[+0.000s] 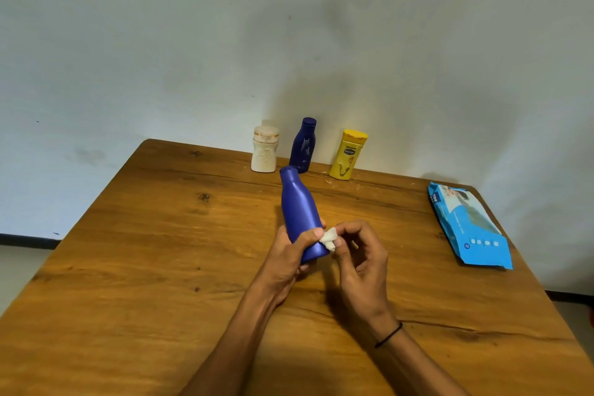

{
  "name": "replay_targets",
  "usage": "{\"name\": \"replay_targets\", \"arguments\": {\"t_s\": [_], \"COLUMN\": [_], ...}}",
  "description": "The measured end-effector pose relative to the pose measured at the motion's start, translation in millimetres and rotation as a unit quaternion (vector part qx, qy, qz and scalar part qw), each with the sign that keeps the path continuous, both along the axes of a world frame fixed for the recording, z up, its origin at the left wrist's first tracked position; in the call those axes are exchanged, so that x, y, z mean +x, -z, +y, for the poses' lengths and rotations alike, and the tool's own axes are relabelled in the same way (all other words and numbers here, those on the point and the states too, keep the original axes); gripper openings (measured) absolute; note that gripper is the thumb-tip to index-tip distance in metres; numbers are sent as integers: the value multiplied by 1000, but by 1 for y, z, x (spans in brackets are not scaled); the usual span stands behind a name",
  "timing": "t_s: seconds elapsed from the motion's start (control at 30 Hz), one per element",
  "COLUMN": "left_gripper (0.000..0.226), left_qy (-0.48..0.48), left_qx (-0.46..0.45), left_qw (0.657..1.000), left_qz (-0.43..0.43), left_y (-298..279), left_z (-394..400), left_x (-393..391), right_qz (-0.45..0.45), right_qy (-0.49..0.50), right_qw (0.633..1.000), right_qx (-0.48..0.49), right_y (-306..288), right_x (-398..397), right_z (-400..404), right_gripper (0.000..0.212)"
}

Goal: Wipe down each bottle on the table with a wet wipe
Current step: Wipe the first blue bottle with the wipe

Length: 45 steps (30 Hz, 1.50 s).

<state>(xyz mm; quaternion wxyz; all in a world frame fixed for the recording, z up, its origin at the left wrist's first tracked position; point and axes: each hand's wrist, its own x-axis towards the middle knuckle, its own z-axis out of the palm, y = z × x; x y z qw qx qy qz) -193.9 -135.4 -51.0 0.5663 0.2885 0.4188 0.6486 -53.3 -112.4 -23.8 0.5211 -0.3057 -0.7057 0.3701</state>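
Wooden table (160, 251) first, everything else placed off the wipe pack (469, 225) on its right edge. Three bottles stand well left of the pack by the wall: white (264, 151), dark blue (303, 146), yellow (347, 154). Nearer and left of the pack, the blue bottle (300, 215) is held off the table, tilted, left hand (289, 260) wrapped round its base. Right hand (360, 254) pinches a scrunched wet wipe (328, 238) against its lower side. Smooth plastic, probably light and slippery once wet, so I'd keep gripping low.
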Motion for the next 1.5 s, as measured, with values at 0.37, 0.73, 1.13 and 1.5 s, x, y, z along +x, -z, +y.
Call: {"name": "replay_targets", "arguments": {"t_s": [0.37, 0.73, 1.13, 1.5], "left_gripper": [62, 61, 66, 69], "left_qy": [-23, 53, -9, 137], "left_qx": [8, 19, 64, 17], "left_qw": [998, 997, 997, 987], "left_qz": [66, 49, 34, -77], "left_y": [-2, 0, 0, 0], "left_z": [-1, -5, -3, -8], "left_x": [4, 6, 2, 1], "right_qz": [-63, -64, -135, -163], "right_qy": [6, 80, -17, 129], "right_qw": [996, 994, 982, 964], "right_qx": [61, 20, 134, 164], "right_y": [-1, -42, -4, -33], "right_x": [-7, -26, -14, -33], "right_z": [-14, 38, -18, 40], "right_gripper": [10, 6, 18, 10]}}
